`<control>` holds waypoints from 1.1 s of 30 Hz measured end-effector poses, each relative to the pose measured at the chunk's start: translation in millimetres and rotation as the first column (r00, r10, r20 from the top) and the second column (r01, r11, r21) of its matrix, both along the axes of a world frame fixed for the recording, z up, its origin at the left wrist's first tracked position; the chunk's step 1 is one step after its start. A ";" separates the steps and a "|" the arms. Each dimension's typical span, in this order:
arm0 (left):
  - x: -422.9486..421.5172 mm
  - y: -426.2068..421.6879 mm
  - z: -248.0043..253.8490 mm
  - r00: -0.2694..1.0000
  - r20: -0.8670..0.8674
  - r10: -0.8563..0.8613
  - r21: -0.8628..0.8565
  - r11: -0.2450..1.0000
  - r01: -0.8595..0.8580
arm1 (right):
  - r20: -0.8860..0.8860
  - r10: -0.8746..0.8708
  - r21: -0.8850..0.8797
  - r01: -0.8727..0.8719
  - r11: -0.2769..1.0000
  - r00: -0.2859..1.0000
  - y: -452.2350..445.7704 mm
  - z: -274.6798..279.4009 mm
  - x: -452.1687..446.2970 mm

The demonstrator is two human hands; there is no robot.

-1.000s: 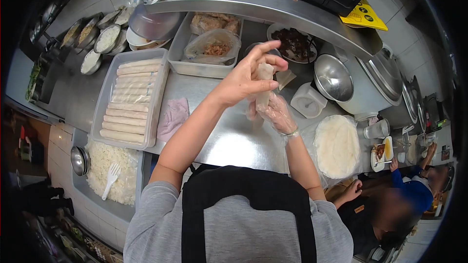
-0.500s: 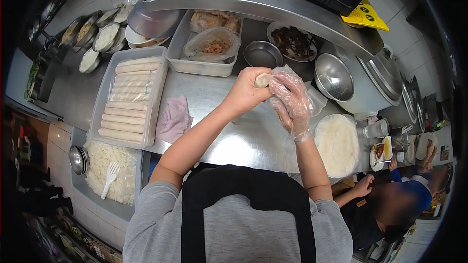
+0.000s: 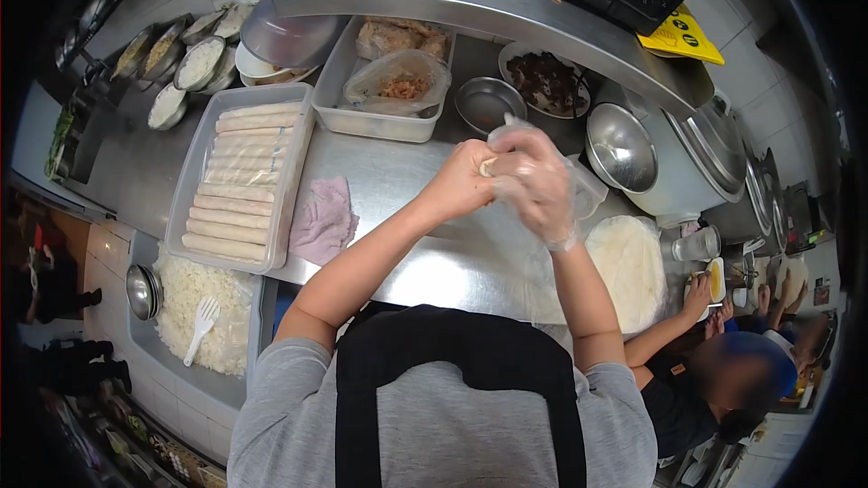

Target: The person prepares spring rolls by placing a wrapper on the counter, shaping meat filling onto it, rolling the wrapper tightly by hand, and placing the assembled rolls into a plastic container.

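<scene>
My bare left hand (image 3: 463,183) is wrapped round a pale roll (image 3: 488,167), of which only one end shows. My right hand (image 3: 538,185), in a clear plastic glove and smeared by motion, is at that end; what its fingers hold, if anything, is not clear. Both hands are above the steel table (image 3: 407,248). Several pale rolls (image 3: 228,226) lie in a plastic tub to the left, next to a pink cloth (image 3: 324,221). A stack of round pale wrappers (image 3: 626,271) sits right of my right hand.
Behind my hands are a tub with bagged filling (image 3: 375,122), a metal bowl (image 3: 489,105), a plate of dark food (image 3: 543,79) and a shiny bowl (image 3: 621,148). Rice (image 3: 212,294) fills a bin at lower left. A co-worker's arm (image 3: 665,330) reaches in at right.
My left hand has gone from spread to wrapped round the roll. My right hand has moved from below the roll to its end. The co-worker's arm has reached further forward.
</scene>
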State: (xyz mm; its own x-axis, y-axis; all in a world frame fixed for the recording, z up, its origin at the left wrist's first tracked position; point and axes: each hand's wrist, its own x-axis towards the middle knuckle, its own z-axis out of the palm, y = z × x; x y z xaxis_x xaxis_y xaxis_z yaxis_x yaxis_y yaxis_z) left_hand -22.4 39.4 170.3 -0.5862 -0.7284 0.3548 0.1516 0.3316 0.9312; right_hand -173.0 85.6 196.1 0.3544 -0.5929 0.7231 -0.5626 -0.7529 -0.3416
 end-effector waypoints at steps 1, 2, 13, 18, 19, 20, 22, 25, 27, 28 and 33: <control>5.5 -0.2 3.8 0.995 -0.052 -0.082 0.098 0.991 0.087 | 0.249 0.061 0.115 -0.092 0.989 0.967 2.5 -3.5 0.2; 9.1 1.0 8.5 0.981 -0.114 -0.157 0.192 0.965 0.177 | 0.247 0.068 0.114 -0.099 0.988 0.967 5.3 -6.1 1.4; -0.6 1.3 4.1 0.948 -0.110 -0.298 0.271 0.909 0.317 | -0.097 0.100 -0.021 -0.103 0.994 0.990 2.2 19.6 -3.5; -6.4 6.0 6.8 0.946 -0.272 -0.174 0.224 0.945 0.238 | -0.281 0.059 -0.053 -0.077 0.996 0.958 -5.0 20.6 -5.5; -1.2 3.7 11.4 0.947 -0.272 -0.173 0.220 0.947 0.236 | -0.043 0.139 0.072 -0.136 0.988 0.989 -4.2 15.6 -5.6; 7.8 0.0 17.5 0.961 -0.149 -0.233 0.261 0.928 0.266 | 0.203 0.185 0.177 -0.222 0.959 0.962 -3.8 10.6 -5.4; 14.9 -2.6 23.6 0.958 -0.029 -0.287 0.305 0.910 0.281 | 0.281 0.205 0.165 -0.257 0.952 0.938 -2.4 -1.2 -0.5; 15.3 -1.8 19.3 0.947 -0.074 -0.311 0.337 0.886 0.317 | 0.296 0.223 0.135 -0.272 0.953 0.929 -1.8 -0.5 1.8; 12.3 -2.6 9.1 0.941 -0.097 -0.325 0.292 0.894 0.339 | 0.227 0.227 0.114 -0.258 0.959 0.947 -2.0 0.5 0.6; 10.4 -3.5 2.6 0.941 -0.097 -0.325 0.294 0.894 0.339 | 0.145 0.200 0.098 -0.216 0.972 0.969 -2.5 0.2 -0.1; -4.1 0.2 -8.4 0.959 -0.238 -0.153 0.161 0.968 0.194 | -0.198 0.071 -0.020 -0.077 0.997 0.978 -6.7 0.9 -3.5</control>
